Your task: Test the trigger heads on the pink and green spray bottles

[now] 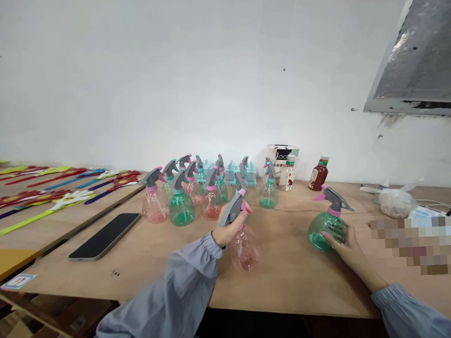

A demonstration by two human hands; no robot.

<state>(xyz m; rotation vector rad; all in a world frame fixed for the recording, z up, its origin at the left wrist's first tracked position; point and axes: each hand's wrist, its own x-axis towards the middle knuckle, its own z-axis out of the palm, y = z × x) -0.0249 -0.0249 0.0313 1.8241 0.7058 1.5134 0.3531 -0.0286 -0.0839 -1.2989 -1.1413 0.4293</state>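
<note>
My left hand [226, 231] is closed around the neck of a clear pink spray bottle [245, 252] with a grey and pink trigger head. Further right, my right hand [346, 243] wraps the round body of a green spray bottle [318, 228], which has a pink collar and a pink nozzle pointing left. That bottle tilts slightly. Behind my left hand several more spray bottles stand in a group, among them a green one [182, 210] and a pink one [155, 207]. Another green spray bottle [268, 193] stands a little apart, to their right.
A black phone [105, 237] lies at the left. Coloured hand-shaped clappers [42, 211] cover the adjoining table. By the wall are a printed box [281, 151], a white bottle [289, 174] and a brown sauce bottle [318, 175]. A plastic bag [396, 203] and cables lie at the right.
</note>
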